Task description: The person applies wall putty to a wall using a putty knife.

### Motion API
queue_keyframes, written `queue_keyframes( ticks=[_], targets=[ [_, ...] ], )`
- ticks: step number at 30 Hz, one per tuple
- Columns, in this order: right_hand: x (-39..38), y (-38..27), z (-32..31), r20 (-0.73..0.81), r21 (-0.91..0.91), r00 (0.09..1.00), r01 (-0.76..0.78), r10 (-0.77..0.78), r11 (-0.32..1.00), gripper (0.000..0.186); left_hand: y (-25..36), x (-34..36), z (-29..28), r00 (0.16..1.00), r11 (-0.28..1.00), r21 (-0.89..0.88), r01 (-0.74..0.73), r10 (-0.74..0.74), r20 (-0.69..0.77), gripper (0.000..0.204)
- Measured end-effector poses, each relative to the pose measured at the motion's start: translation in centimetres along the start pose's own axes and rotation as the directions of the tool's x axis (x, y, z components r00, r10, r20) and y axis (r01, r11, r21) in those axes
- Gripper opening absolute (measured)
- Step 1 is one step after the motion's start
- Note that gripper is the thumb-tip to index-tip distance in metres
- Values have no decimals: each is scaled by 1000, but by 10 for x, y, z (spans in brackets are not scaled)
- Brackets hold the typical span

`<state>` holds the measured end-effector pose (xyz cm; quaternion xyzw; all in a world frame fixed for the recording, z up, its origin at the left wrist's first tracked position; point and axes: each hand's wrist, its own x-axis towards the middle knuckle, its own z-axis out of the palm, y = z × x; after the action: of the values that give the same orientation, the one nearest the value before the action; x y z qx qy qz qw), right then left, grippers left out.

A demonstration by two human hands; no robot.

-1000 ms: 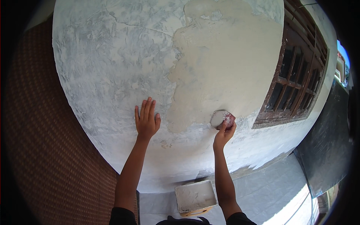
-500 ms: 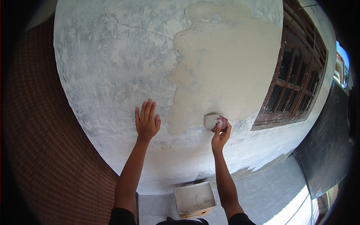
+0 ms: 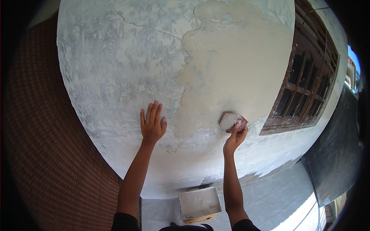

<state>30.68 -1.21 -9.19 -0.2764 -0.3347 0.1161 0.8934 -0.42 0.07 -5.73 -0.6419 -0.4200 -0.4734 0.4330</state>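
Note:
A pale wall [image 3: 115, 69] fills the middle of the view, with a wide beige patch of wet-looking putty [image 3: 231, 65] on its right half. My left hand [image 3: 152, 125] rests flat against the rough whitish area left of the patch, fingers stretched upward and holding nothing. My right hand [image 3: 234, 141] grips a putty scraper [image 3: 229, 121], its flat blade smeared with pale putty and its reddish part under my fingers. The scraper is at the lower edge of the beige patch; whether its whole edge touches the wall I cannot tell.
Below, between my forearms, stands a rectangular tub [image 3: 200, 204] of pale putty. A brown wooden window [image 3: 298, 90] is set into the wall at right. Brown woven matting [image 3: 58, 127] runs along the left. A grey sheet [image 3: 266, 196] covers the floor, and a dark panel [image 3: 331, 146] leans beyond.
My right hand has moved to the right along the wall with the scraper, which is now turned a little. My left hand stays flat in about the same place.

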Motion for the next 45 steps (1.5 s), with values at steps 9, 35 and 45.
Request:
queue_keyframes(
  ticks=[9,35,45],
  targets=[
    [-6,10,-10,156,-130,982,132,-111,983,34,1,1,-1,1000,1000,-4,13,-13,-9,50],
    [-65,1,13,396,-112,914,151,-95,982,29,0,0,-4,1000,1000,0,15,-15,16,49],
    [-81,4,32,630,-301,725,560,-279,772,28,-2,-1,-3,1000,1000,5,8,-8,12,50]
  ],
)
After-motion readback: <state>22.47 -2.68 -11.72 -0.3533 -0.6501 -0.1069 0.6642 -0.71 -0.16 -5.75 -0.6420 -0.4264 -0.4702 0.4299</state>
